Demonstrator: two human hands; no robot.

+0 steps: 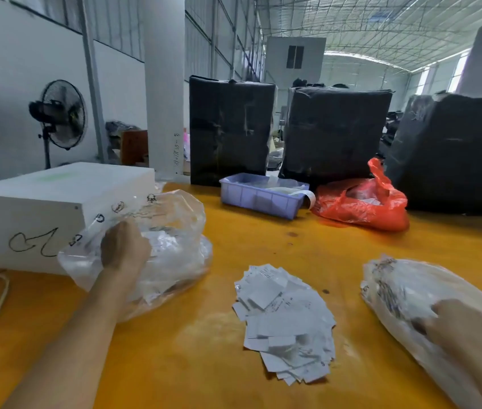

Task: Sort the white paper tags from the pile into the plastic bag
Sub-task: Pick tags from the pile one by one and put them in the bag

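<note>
While the left hand (123, 246) reaches into the mouth of a clear bag (157, 249) on the left of the yellow table (263, 237), its fingers curl out of sight inside the plastic, so I cannot tell whether they hold anything. White tags show through that bag's wall. Near the middle of the table lies the tag pile (288, 323), loose and fanned out, apart from both hands. On the near right, the right hand (455, 323) rests on a second bag (405, 293) (cloudier, also stuffed with tags), fingers bent against the plastic; whether they grip it is unclear. A white box (27, 208) sits just behind the left bag. Farther off stand a blue tray (260, 196), a red bag (361, 205) beside it, and black bales (334, 131) behind them.
</note>
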